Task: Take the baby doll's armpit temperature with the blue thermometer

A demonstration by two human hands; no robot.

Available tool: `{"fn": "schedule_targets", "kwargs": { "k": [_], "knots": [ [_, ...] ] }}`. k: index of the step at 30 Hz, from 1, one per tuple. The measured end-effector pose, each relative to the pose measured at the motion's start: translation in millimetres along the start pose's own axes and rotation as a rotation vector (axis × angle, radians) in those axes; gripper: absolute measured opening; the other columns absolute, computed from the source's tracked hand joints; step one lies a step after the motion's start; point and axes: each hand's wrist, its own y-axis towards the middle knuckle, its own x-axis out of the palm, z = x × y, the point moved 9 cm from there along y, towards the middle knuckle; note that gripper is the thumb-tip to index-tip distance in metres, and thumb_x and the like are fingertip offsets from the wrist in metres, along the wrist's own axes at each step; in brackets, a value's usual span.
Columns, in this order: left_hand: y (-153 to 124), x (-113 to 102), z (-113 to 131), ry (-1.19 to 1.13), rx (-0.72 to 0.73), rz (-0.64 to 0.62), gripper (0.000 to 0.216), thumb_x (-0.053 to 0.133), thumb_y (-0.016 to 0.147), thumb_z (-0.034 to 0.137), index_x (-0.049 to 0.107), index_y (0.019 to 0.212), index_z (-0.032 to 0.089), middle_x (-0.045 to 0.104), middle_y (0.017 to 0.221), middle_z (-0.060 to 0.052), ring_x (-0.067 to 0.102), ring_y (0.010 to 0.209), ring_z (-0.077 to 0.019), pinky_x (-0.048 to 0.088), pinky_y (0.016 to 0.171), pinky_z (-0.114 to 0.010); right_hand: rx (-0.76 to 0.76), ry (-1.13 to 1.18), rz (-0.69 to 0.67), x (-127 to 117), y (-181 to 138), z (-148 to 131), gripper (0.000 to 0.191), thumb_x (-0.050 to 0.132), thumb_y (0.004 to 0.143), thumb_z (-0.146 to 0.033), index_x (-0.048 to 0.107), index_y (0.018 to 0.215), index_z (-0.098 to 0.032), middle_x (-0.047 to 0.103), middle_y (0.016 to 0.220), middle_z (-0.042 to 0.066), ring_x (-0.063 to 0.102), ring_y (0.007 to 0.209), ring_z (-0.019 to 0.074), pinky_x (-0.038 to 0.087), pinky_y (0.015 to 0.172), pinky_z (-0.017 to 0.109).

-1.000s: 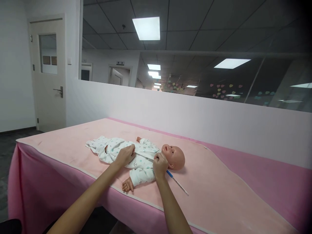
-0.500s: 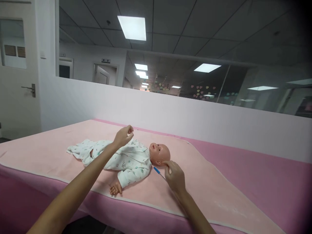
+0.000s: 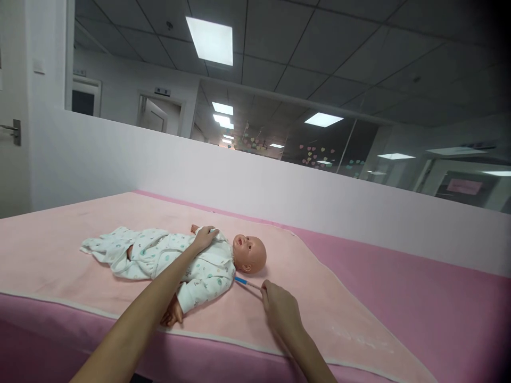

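A baby doll [image 3: 249, 253] in a white patterned romper [image 3: 159, 258] lies on its back on a light pink blanket [image 3: 72, 250], head to the right. My left hand [image 3: 204, 236] rests closed on the doll's far shoulder and sleeve. My right hand [image 3: 277, 306] pinches the end of a thin white stick with a blue tip [image 3: 244, 282], which lies just below the doll's head.
The blanket covers a table with a darker pink cloth [image 3: 419, 298]. A low white partition wall [image 3: 279, 197] runs behind the table. A door [image 3: 10, 133] stands at far left.
My left hand rose off the doll's chest, then came down on its far shoulder. My right hand left the collar and dropped to the stick beside the head. The view swung right.
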Motion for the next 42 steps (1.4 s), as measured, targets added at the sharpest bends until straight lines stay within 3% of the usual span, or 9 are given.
{"fn": "schedule_targets", "kwargs": {
  "k": [5,9,16,20,27,32,35,39,42],
  "knots": [
    [-4.7,-7.6,14.0,-0.069,0.043,0.034,0.037,0.035,0.080,0.041,0.061,0.078,0.014,0.064,0.078,-0.003,0.055,0.074,-0.0159,0.041,0.067,-0.024,-0.048,0.179,0.130,-47.8,20.8,-31.3,0.017,0.043,0.083,-0.027,0.054,0.072,-0.022,0.057,0.058,-0.001,0.046,0.046,0.0108,0.018,0.047,0.024],
    [-2.4,-18.1,32.1,-0.051,0.086,0.056,0.034,0.040,0.078,0.041,0.061,0.070,0.015,0.060,0.067,0.001,0.050,0.065,-0.0124,0.036,0.060,-0.022,-0.119,0.156,0.197,-63.6,60.5,-73.0,0.015,0.044,0.082,-0.021,0.058,0.076,-0.019,0.060,0.067,0.003,0.050,0.054,0.0120,0.022,0.048,0.024],
    [6.8,-35.3,49.0,0.031,0.111,0.044,0.036,0.051,0.072,0.041,0.057,0.050,0.014,0.042,0.045,0.005,0.033,0.049,-0.0083,0.021,0.049,-0.024,-0.202,0.017,0.042,-21.4,123.4,-120.9,0.022,0.045,0.085,-0.021,0.060,0.071,-0.013,0.061,0.068,0.005,0.055,0.062,0.0119,0.036,0.056,0.023],
    [7.4,-36.9,55.2,0.056,0.141,-0.022,0.028,0.052,0.072,0.039,0.067,0.065,0.016,0.057,0.056,0.003,0.041,0.056,-0.0096,0.028,0.054,-0.022,-0.239,0.019,-0.020,4.2,137.8,-139.4,0.020,0.049,0.085,-0.031,0.058,0.087,-0.013,0.061,0.082,0.002,0.058,0.072,0.0110,0.047,0.066,0.027],
    [2.7,-42.7,59.3,0.108,0.116,-0.142,0.034,0.054,0.071,0.043,0.070,0.083,0.015,0.069,0.081,-0.004,0.053,0.069,-0.0140,0.038,0.063,-0.023,-0.262,0.038,-0.106,16.1,142.3,-147.8,0.015,0.050,0.080,-0.009,0.062,0.088,-0.009,0.064,0.089,0.015,0.061,0.082,0.0180,0.044,0.068,0.026],
    [5.5,-30.5,51.0,0.160,0.066,-0.375,0.042,0.047,0.076,0.049,0.069,0.085,0.014,0.069,0.074,-0.004,0.059,0.067,-0.0146,0.043,0.058,-0.022,-0.258,0.050,-0.203,18.7,136.8,-147.3,0.025,0.049,0.085,-0.033,0.055,0.101,-0.015,0.058,0.100,0.006,0.057,0.086,0.0142,0.048,0.076,0.033],
    [21.8,-27.3,40.0,0.290,0.011,-0.365,0.045,0.031,0.086,0.041,0.065,0.097,0.014,0.069,0.086,-0.007,0.060,0.077,-0.0170,0.045,0.066,-0.025,-0.245,0.070,-0.226,19.2,132.9,-152.6,0.028,0.049,0.085,-0.035,0.053,0.105,-0.016,0.056,0.105,0.005,0.056,0.090,0.0152,0.048,0.078,0.036],
    [36.4,-8.5,28.4,0.495,0.023,-0.329,0.034,0.046,0.079,0.021,0.056,0.111,0.020,0.059,0.114,-0.009,0.049,0.109,-0.0239,0.037,0.090,-0.034,-0.241,0.093,-0.212,17.4,127.0,-157.2,0.027,0.048,0.085,-0.034,0.053,0.105,-0.017,0.055,0.107,0.006,0.055,0.092,0.0157,0.047,0.079,0.036],
    [31.2,19.5,16.3,0.597,0.056,-0.398,0.038,0.051,0.073,0.014,0.057,0.109,0.025,0.056,0.118,-0.007,0.045,0.113,-0.0244,0.031,0.095,-0.038,-0.255,0.098,-0.175,14.1,119.6,-153.3,0.030,0.049,0.085,-0.035,0.052,0.107,-0.015,0.055,0.107,0.006,0.055,0.093,0.0162,0.047,0.080,0.037]
  ]
}}
